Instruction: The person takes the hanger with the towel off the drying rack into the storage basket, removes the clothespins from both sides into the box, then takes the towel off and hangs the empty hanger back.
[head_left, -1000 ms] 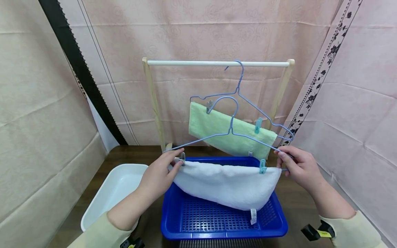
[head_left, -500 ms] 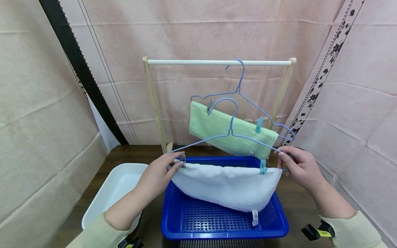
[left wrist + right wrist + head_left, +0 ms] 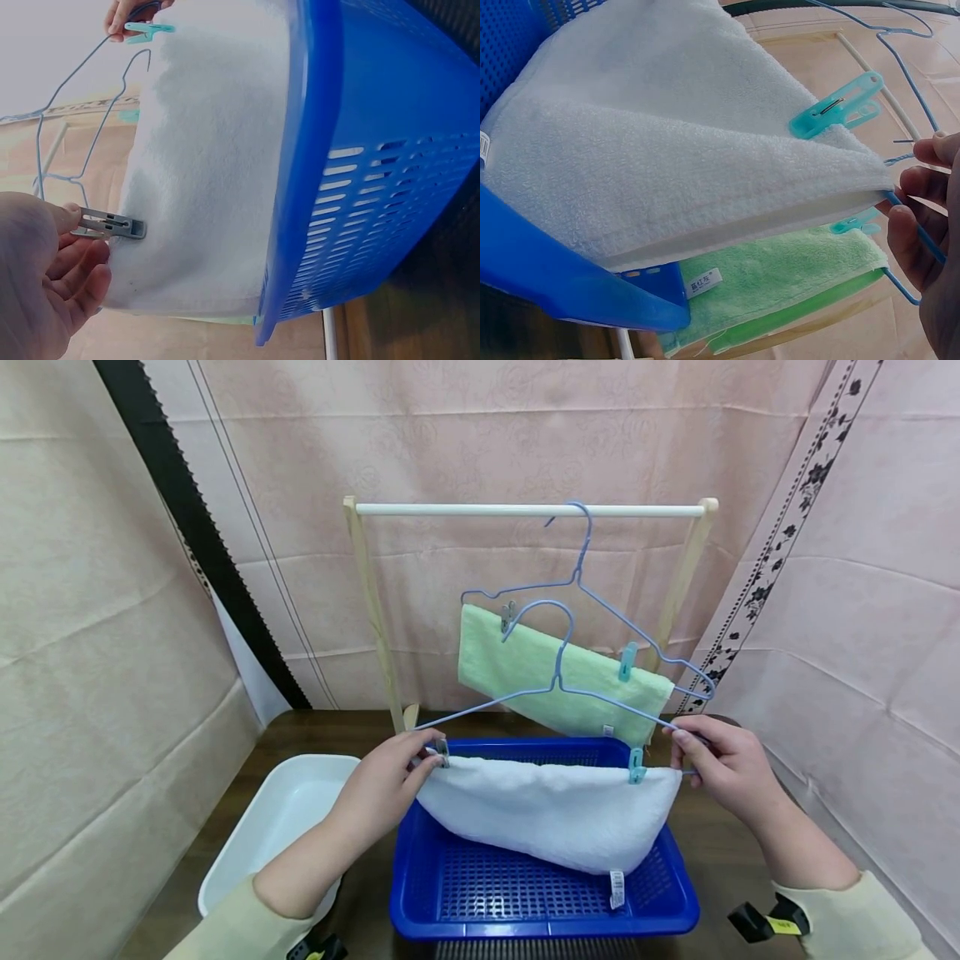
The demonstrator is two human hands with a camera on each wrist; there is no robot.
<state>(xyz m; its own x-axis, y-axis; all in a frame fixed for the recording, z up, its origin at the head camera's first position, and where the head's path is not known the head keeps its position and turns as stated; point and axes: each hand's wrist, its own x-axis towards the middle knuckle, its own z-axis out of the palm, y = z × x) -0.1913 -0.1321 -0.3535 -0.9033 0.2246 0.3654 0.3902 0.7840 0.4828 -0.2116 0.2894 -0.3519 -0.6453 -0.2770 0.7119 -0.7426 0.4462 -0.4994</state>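
A white towel (image 3: pixel 547 814) hangs folded over the lower bar of a blue wire hanger (image 3: pixel 517 695), above a blue basket (image 3: pixel 543 929). My left hand (image 3: pixel 386 777) pinches a grey clothespin (image 3: pixel 116 223) between thumb and fingers; its jaws sit over the towel's top edge at the left end. At the other end, my right hand (image 3: pixel 723 764) grips the hanger's right corner, fingers curled round the wire just beyond the towel. Close to that hand, a teal clothespin (image 3: pixel 832 109) clamps the towel's edge. The hanger's hook tips away from me.
Behind stands a rack with a white bar (image 3: pixel 465 511), where a second blue hanger (image 3: pixel 615 618) carries a green towel (image 3: pixel 547 668) held by two clothespins. A white tray (image 3: pixel 281 814) lies left of the basket on the wooden table (image 3: pixel 330 725). Cloth walls surround the table.
My left hand has shifted very slightly at the grey clothespin, and the hanger's hook has dipped a little. The right hand keeps its grip on the hanger's corner.
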